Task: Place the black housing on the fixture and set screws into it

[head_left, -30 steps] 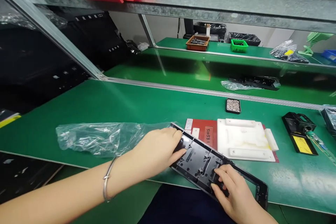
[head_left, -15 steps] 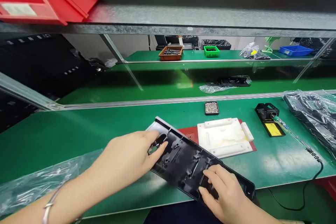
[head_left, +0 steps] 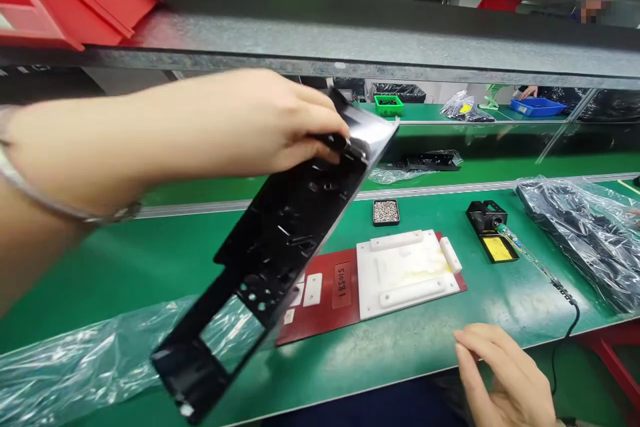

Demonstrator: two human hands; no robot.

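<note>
Now gripping black panel (head_left: 280,233) top end with my left hand (head_left: 240,123), long axis slanting down-left; right hand (head_left: 505,373) hanging empty, relaxed, nearer white jig (head_left: 405,267).

left hand (head_left: 240,123) holds a black plastic frame (head_left: 270,247) tilted above the green worktop (head_left: 150,260); right hand (head_left: 505,370) hovers empty.

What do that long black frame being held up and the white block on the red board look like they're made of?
The black frame looks like moulded plastic, glossy at its top edge, with ribs, small holes and a window cut into it. The left hand grips its top end. The white block seems a matt, solid plastic with yellowish staining; the red board under it looks a smooth, rigid sheet, material unclear.
</note>
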